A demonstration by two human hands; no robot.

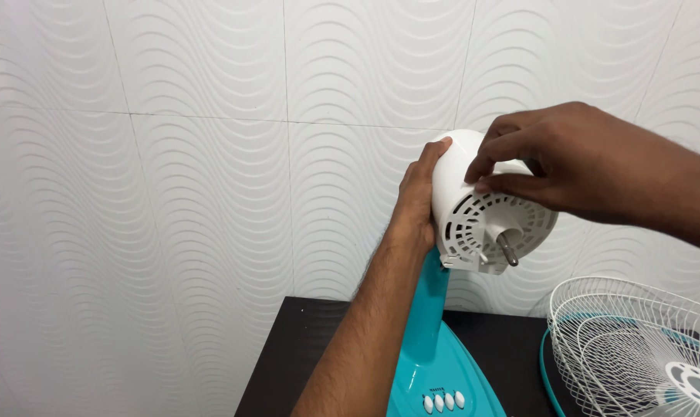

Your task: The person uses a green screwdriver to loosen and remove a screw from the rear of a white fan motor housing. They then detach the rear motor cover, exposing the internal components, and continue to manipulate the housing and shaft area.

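Left hand (417,202) wrapped around back of white motor housing (462,212); right hand (554,158) pinching its vented front rim. Metal shaft (507,250) just below right fingers. Wire fan guard (635,347) lower right of both hands.

Single head-worn view, close, facing forward and slightly down toward a tiled wall (196,154) above a dark table (304,347).

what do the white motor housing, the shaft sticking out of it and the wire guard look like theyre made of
Motor housing: likely moulded plastic, smooth semi-gloss white with neat vent slots.
Shaft: looks like bare metal, grey with a dull sheen.
Wire guard: probably steel wire coated white; thin, even rods in rings and spokes.
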